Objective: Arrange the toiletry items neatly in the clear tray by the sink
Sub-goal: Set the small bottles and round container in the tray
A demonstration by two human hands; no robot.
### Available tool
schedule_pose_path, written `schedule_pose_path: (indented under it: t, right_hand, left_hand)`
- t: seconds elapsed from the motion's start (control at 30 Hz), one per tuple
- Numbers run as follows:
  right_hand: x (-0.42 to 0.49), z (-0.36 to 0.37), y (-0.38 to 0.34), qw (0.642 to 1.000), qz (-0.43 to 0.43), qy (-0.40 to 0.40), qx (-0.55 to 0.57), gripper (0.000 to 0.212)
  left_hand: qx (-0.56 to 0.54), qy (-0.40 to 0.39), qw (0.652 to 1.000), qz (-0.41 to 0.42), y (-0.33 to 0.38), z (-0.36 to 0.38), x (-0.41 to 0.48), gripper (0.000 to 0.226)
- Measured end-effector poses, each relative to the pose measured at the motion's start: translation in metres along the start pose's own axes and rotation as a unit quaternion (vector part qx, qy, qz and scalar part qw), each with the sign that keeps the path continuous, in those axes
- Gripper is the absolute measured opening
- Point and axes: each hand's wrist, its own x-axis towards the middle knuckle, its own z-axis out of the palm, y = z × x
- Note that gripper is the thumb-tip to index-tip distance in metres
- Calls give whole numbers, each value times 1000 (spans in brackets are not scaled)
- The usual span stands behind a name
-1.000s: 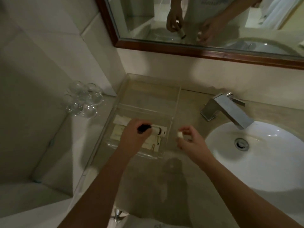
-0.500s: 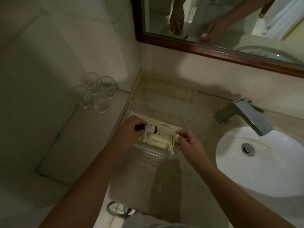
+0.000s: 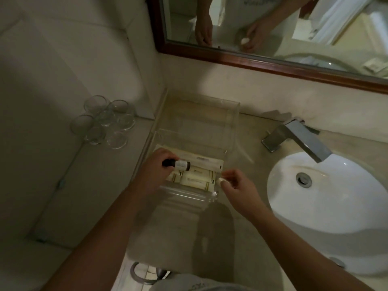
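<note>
A clear tray [image 3: 232, 114] sits on the counter left of the sink, with cream toiletry packets [image 3: 201, 179] lying flat in its near compartment. My left hand [image 3: 155, 171] holds a small dark-capped bottle [image 3: 178, 164] on its side over the packets. My right hand [image 3: 237, 190] pinches a small white item [image 3: 220, 181] at the tray's near right corner, just above the rim. The far compartment holds nothing I can see.
A white sink basin [image 3: 327, 206] with a square chrome faucet [image 3: 298, 139] lies to the right. Several upturned clear glasses [image 3: 105, 120] stand on the ledge at left. A wood-framed mirror [image 3: 252, 64] hangs above. A wall closes the left side.
Both hands have come closer together over the tray's near compartment. The right hand moved from the counter to the tray's corner with its white item. The bottle stays in the left hand.
</note>
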Motion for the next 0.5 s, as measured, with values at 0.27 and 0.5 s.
schedule_pose_path:
  t: [0.27, 0.5]
  right_hand:
    - [14, 25, -18, 997, -60, -22, -49, 23]
    - [25, 54, -45, 977, -149, -50, -142, 24]
  left_hand:
    - [76, 26, 995, 56, -25, -14, 3, 31]
    - [175, 66, 982, 10, -27, -15, -1, 34]
